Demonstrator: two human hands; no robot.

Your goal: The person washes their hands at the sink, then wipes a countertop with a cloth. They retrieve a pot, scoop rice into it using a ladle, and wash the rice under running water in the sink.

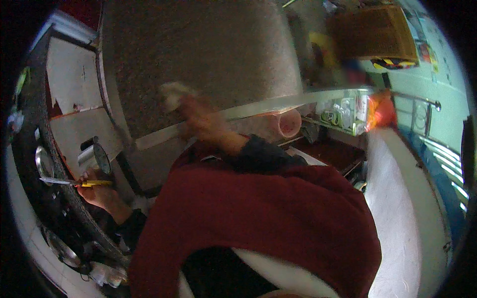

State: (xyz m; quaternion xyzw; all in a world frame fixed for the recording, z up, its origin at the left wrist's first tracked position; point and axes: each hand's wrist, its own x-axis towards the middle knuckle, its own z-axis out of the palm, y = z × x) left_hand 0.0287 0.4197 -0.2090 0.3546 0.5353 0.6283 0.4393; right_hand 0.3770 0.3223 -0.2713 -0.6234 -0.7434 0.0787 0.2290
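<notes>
At the left, beside the counter edge, my left hand point(98, 193) grips a yellow-handled knife point(93, 183). Its narrow metal blade points left over the counter. A metal mug point(86, 156) with a black handle is right by the fingers of this hand; whether they also hold it is unclear. Blurred by motion, my right hand point(203, 121) reaches out in front of my body, over the floor. In its fingers is a pale object point(175, 95), too smeared to name.
A dark counter with a stove point(56, 203) runs along the left, bearing a metal pan point(63, 249) and a round metal dish point(44, 162). Cabinet doors point(74, 74) lie below. To the right are a pink cup point(290, 123), packets point(339, 115), an orange bag point(382, 110) and a brown box point(372, 33).
</notes>
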